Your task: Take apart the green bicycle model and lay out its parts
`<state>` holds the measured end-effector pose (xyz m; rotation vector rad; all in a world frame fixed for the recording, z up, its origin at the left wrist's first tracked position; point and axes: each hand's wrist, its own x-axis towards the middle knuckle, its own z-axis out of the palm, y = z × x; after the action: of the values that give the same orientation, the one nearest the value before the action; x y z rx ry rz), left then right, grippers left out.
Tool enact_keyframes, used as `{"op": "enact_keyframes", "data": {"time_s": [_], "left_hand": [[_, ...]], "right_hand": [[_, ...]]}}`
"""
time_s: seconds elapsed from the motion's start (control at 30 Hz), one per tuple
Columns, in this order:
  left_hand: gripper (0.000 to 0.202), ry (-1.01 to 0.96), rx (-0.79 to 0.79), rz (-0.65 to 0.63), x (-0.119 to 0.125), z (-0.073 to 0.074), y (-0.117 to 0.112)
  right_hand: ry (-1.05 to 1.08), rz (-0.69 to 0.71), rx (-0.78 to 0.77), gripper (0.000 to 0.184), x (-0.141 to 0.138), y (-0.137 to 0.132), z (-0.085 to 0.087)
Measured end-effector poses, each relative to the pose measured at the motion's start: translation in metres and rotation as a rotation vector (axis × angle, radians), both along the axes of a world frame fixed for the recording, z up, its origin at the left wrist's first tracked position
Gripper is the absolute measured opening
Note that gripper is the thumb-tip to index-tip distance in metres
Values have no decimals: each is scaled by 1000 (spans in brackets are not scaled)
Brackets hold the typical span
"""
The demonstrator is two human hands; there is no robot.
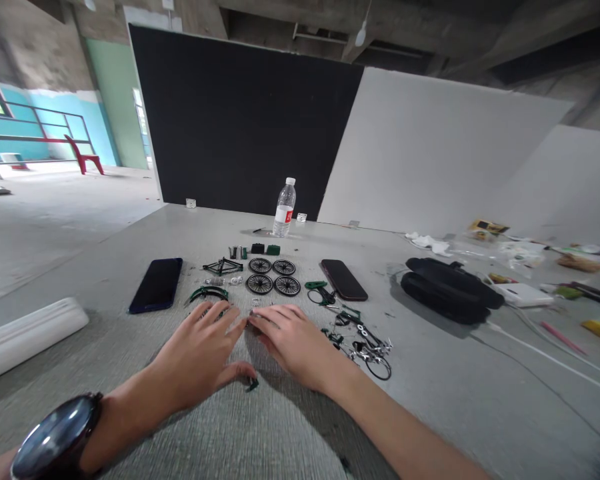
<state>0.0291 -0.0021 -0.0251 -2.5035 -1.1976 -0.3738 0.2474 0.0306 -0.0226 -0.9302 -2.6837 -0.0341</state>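
Note:
My left hand (205,347) rests palm down over the grey table, its fingers stretched and the thumb spread away. By that thumb tip lies a small dark green part (251,385). My right hand (293,340) has its fingers bent together, the tips meeting my left index fingertip at a tiny dark spot too small to name. Just beyond them are miniature bicycle parts: several black spoked wheels (260,284), a dark frame (223,267) and green curved mudguards (207,293). Right of my right hand spreads a cluster of small black and silver parts (367,347).
Phones lie on the left (157,285) and right (344,279) of the parts. A water bottle (284,213) stands behind them, before a black panel (245,120). Farther right are a black case (450,290), a white cable (555,353) and plastic bags. A white case (30,337) sits left.

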Motion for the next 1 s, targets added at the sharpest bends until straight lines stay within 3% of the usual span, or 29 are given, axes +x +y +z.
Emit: {"op": "enact_keyframes", "data": {"time_s": [1.0], "left_hand": [[74,64,-83,38,4,1,-3]], "right_hand": [[-38,-38,59,34,-2,-4,4]]}}
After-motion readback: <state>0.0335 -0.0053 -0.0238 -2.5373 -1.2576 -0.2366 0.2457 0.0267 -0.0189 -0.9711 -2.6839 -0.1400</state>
